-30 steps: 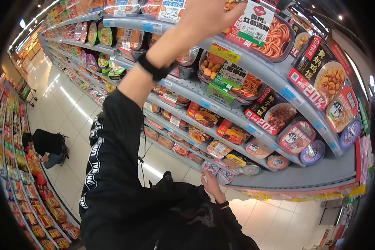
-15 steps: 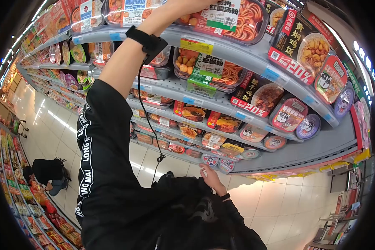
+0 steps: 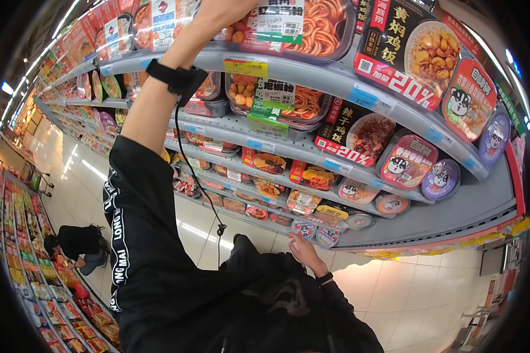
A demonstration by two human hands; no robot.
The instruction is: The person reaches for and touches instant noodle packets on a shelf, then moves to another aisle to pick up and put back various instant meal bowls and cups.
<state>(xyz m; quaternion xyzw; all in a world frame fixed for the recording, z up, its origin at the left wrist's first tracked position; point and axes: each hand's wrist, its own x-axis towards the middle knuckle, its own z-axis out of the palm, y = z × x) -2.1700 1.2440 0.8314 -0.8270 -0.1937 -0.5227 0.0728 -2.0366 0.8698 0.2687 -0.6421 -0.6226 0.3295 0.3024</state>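
Observation:
My left arm in a black sleeve reaches up to the top shelf. My left hand [image 3: 225, 13] is at the frame's upper edge, against a clear tray of red noodles [image 3: 321, 26] with a white and green label; its fingers are cut off. A black wrist band [image 3: 172, 76] with a thin cable [image 3: 199, 187] hangs from that arm. My right hand [image 3: 303, 250] is low down, fingers stretched toward the round-lidded bowls [image 3: 327, 236] at the front of the lowest shelf, touching or nearly touching one. It holds nothing that I can see.
Curved grey shelves [image 3: 430, 220] packed with instant meal boxes and bowls fill the right side. Another shelf row [image 3: 32, 282] lines the aisle's left side, where a person in black [image 3: 79, 242] crouches. A glossy tiled floor [image 3: 82, 170] runs between them.
My view has tilted up and closer to the shelves. The left hand has risen further along the top shelf to the frame edge. The right hand stays by the low bowls.

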